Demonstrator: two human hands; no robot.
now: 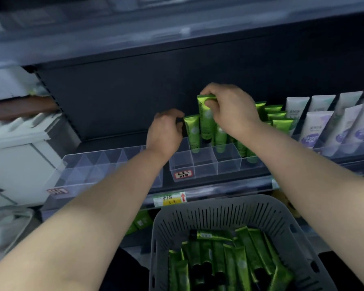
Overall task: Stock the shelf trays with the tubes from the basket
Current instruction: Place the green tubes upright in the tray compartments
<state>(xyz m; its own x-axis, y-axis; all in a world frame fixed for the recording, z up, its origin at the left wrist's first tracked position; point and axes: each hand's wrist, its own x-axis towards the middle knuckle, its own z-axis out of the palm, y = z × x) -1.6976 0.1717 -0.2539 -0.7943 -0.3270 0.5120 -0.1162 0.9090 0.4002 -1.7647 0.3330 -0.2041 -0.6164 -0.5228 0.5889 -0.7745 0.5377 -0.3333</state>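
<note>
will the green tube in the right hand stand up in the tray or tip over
Likely light: the right hand holds the green tube by a pinch at its crimped end. Its glossy skin looks slippery. Tall and narrow on a small cap, it would probably tip alone, but the dividers of the clear tray and neighbouring tubes should prop it.

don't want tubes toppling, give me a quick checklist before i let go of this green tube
1. Right hand grips held tube by its top end: ok
2. Held tube upright, cap down: ok
3. Its cap seated in a compartment: cannot tell
4. Left hand steadying neighbouring tube: cannot tell, blurred
5. Clear tray has free front compartments: ok
6. Basket holds spare tubes: ok
</note>
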